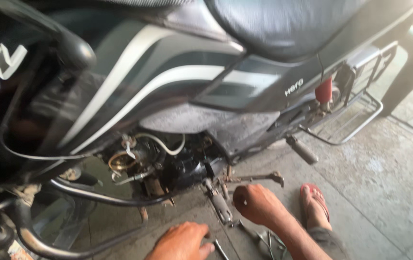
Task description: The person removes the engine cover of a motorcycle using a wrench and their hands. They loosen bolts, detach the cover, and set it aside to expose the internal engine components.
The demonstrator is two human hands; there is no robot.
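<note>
Beneath the motorcycle (177,82), both hands (257,204) crowd its footpeg (218,202).

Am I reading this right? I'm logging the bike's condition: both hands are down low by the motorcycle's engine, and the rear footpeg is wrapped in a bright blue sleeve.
Not quite. The head view shows the left hand and right hand low by the engine, but the rear footpeg is dull grey, not bright blue.
</note>
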